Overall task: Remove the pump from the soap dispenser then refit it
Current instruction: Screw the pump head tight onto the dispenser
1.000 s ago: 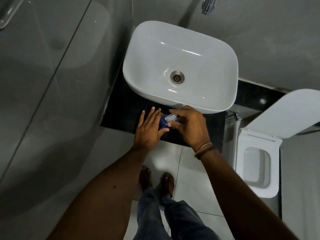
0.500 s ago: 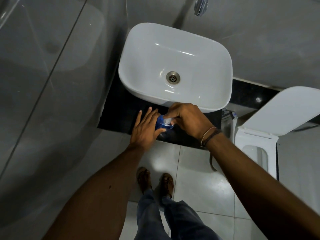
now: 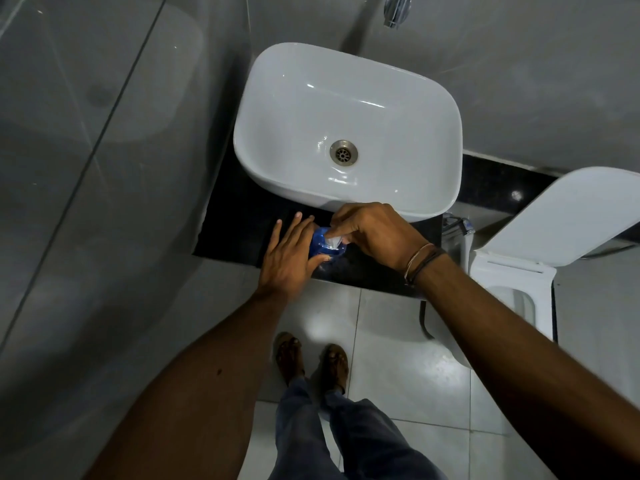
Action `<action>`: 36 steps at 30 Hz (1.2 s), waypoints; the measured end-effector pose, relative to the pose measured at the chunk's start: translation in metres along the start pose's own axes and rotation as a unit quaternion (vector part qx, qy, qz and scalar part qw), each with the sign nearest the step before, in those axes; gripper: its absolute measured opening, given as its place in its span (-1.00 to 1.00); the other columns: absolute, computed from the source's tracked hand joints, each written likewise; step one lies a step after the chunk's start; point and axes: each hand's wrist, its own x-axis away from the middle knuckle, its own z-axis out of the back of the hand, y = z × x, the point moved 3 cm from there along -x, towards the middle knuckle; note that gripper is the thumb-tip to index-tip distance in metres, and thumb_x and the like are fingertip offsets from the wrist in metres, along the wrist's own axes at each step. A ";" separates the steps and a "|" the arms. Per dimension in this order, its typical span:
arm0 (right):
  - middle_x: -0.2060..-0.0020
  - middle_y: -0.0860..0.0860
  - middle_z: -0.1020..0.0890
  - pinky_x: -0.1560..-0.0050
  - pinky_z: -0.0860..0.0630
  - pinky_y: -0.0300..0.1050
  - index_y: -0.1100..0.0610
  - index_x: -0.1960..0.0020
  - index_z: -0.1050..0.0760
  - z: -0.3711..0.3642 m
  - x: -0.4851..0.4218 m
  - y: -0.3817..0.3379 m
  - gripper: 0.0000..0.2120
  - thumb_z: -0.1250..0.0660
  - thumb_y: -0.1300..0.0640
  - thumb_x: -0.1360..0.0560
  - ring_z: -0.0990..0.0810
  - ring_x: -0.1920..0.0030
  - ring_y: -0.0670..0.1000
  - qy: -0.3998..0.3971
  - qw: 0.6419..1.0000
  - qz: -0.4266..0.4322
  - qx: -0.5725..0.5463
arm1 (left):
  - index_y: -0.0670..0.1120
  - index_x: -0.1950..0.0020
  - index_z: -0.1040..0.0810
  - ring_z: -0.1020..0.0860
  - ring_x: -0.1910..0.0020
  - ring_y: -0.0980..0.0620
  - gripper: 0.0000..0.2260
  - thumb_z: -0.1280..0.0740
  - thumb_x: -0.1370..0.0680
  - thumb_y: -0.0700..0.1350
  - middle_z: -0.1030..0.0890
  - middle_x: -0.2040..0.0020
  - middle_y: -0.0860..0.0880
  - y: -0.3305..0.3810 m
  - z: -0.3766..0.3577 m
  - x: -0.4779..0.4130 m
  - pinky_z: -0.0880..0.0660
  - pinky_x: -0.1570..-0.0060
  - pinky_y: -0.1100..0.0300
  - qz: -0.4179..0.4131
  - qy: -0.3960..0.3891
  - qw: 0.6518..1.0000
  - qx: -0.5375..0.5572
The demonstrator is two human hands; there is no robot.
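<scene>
Pinching the white plastic pump (image 3: 334, 241) are the curled fingers of the right hand (image 3: 375, 233), while the left hand (image 3: 287, 259) is clasping the blue plastic soap dispenser (image 3: 327, 250) between thumb and straight fingers.

Bare arms (image 3: 194, 393), thin cord bracelets (image 3: 420, 263) behind the right hand (image 3: 374, 233), blue jeans (image 3: 346, 438) and brown sandals (image 3: 289, 355).

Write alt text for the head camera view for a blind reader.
From above, a person's right hand pinches the white pump on a blue soap dispenser, while the left hand holds it between fingers and thumb. The dispenser stands on a black counter before a white basin; a toilet is at right.
</scene>
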 end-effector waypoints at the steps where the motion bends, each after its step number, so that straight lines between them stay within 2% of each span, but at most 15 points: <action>1: -0.21 0.07 -0.75 -0.23 -0.66 0.05 0.07 -0.23 -0.74 0.000 0.000 0.001 -0.69 -0.52 0.28 -0.51 -0.74 -0.19 0.14 -0.003 1.000 0.001 0.002 | -0.13 -0.60 -0.23 -0.05 -0.66 -0.02 -0.35 -0.24 -0.62 0.20 -0.27 -0.63 -0.07 0.000 0.000 0.000 0.07 -0.65 -0.11 -0.001 0.001 1.000 0.000; 3: -0.21 0.05 -0.75 -0.23 -0.64 -0.10 0.06 -0.26 -0.73 -0.003 0.001 0.004 -0.64 -0.50 0.32 -0.51 -0.73 -0.17 0.07 0.005 1.000 -0.002 -0.009 | -0.13 -0.59 -0.26 -0.08 -0.66 -0.03 -0.36 -0.26 -0.61 0.20 -0.30 -0.62 -0.07 0.000 0.000 0.000 0.05 -0.65 -0.11 -0.005 0.010 1.000 0.010; 5: -0.24 0.04 -0.72 -0.20 -0.56 -0.31 0.05 -0.35 -0.67 -0.009 0.007 0.008 -0.49 -0.48 0.41 -0.46 -0.66 -0.13 -0.06 0.047 0.997 -0.038 -0.050 | -0.12 -0.56 -0.30 -0.11 -0.65 -0.03 -0.37 -0.30 -0.60 0.19 -0.33 -0.60 -0.07 -0.001 0.000 0.000 0.03 -0.65 -0.11 -0.003 0.019 0.999 0.028; 6: -0.25 0.03 -0.71 -0.19 -0.59 -0.30 0.05 -0.38 -0.63 -0.014 0.013 0.011 -0.41 -0.48 0.46 -0.43 -0.65 -0.09 -0.09 0.085 0.990 -0.080 -0.075 | -0.12 -0.55 -0.32 -0.13 -0.65 -0.04 -0.37 -0.32 -0.58 0.18 -0.35 -0.60 -0.07 -0.001 0.000 0.000 0.01 -0.65 -0.11 -0.001 0.022 0.999 0.038; 8: -0.23 0.03 -0.70 -0.18 -0.69 -0.08 0.06 -0.38 -0.62 -0.031 0.027 0.018 -0.37 -0.53 0.46 -0.38 -0.69 0.00 -0.04 0.162 0.960 -0.192 -0.120 | -0.13 -0.53 -0.35 -0.17 -0.64 -0.06 -0.38 -0.37 -0.57 0.15 -0.39 -0.57 -0.08 -0.001 -0.001 0.001 -0.02 -0.64 -0.11 0.005 0.032 0.998 0.059; 9: -0.24 0.04 -0.70 -0.20 -0.70 0.02 0.06 -0.38 -0.61 -0.042 0.034 0.019 -0.37 -0.57 0.43 -0.36 -0.71 -0.02 0.01 0.181 0.940 -0.250 -0.142 | -0.13 -0.52 -0.37 -0.19 -0.63 -0.07 -0.39 -0.38 -0.56 0.14 -0.41 -0.55 -0.09 -0.001 -0.001 0.002 -0.05 -0.64 -0.11 0.008 0.037 0.997 0.070; 12: -0.25 0.02 -0.71 -0.25 -0.69 0.09 0.04 -0.41 -0.57 -0.079 0.041 0.015 -0.32 -0.63 0.36 -0.34 -0.70 -0.08 0.00 0.157 0.892 -0.356 -0.230 | -0.09 -0.49 -0.41 -0.33 -0.55 -0.12 -0.41 -0.42 -0.54 0.12 -0.49 -0.47 -0.08 -0.001 -0.002 0.004 -0.19 -0.58 -0.11 0.019 0.046 0.994 0.099; 16: -0.18 -0.03 -0.73 -0.29 -0.67 0.10 0.06 -0.41 -0.58 -0.102 0.033 0.013 -0.39 -0.59 0.35 -0.40 -0.72 -0.11 -0.01 0.178 0.854 -0.370 -0.321 | -0.01 -0.46 -0.40 -0.49 -0.30 -0.09 -0.43 -0.46 -0.49 0.07 -0.52 -0.34 -0.04 0.000 0.001 0.006 -0.44 -0.27 0.00 0.046 0.039 0.990 0.129; 19: -0.18 0.04 -0.76 -0.36 -0.63 0.08 0.09 -0.39 -0.61 -0.107 0.028 0.014 -0.45 -0.57 0.33 -0.44 -0.74 -0.18 0.03 0.208 0.841 -0.370 -0.335 | -0.02 -0.46 -0.40 -0.55 -0.26 -0.09 -0.46 -0.47 -0.51 -0.01 -0.50 -0.33 -0.05 0.000 0.006 0.009 -0.53 -0.16 0.00 0.057 0.037 0.981 0.183; 21: -0.15 0.01 -0.76 -0.35 -0.63 0.02 0.08 -0.38 -0.62 -0.107 0.021 0.010 -0.46 -0.57 0.34 -0.43 -0.74 -0.16 0.00 0.216 0.841 -0.363 -0.338 | -0.04 -0.47 -0.39 -0.59 -0.23 -0.09 -0.46 -0.45 -0.53 -0.01 -0.49 -0.34 -0.05 -0.004 0.013 0.011 -0.56 -0.11 -0.03 0.071 0.038 0.975 0.207; 26: -0.03 -0.12 -0.74 -0.27 -0.59 -0.20 0.04 -0.34 -0.65 -0.109 -0.018 -0.015 -0.48 -0.59 0.33 -0.42 -0.72 -0.05 -0.11 0.219 0.850 -0.332 -0.345 | -0.05 -0.50 -0.38 -0.61 -0.18 -0.09 -0.46 -0.44 -0.55 -0.04 -0.49 -0.37 -0.06 -0.039 0.042 0.017 -0.58 -0.12 -0.02 0.108 0.053 0.968 0.220; 30: -0.12 0.00 -0.78 -0.34 -0.61 -0.09 0.05 -0.35 -0.65 -0.116 -0.058 -0.037 -0.47 -0.58 0.35 -0.42 -0.74 -0.13 -0.02 0.204 0.852 -0.327 -0.353 | -0.10 -0.48 -0.41 -0.59 -0.19 -0.09 -0.50 -0.43 -0.56 -0.10 -0.52 -0.32 -0.11 -0.074 0.066 0.022 -0.53 -0.16 0.06 0.123 0.076 0.964 0.223; 36: -0.14 0.06 -0.77 -0.36 -0.62 0.03 0.09 -0.38 -0.63 -0.127 -0.097 -0.054 -0.47 -0.56 0.36 -0.44 -0.74 -0.16 0.05 0.189 0.854 -0.329 -0.356 | -0.15 -0.49 -0.41 -0.57 -0.26 -0.12 -0.51 -0.41 -0.58 -0.15 -0.51 -0.38 -0.15 -0.101 0.086 0.022 -0.54 -0.21 0.00 0.148 0.087 0.960 0.221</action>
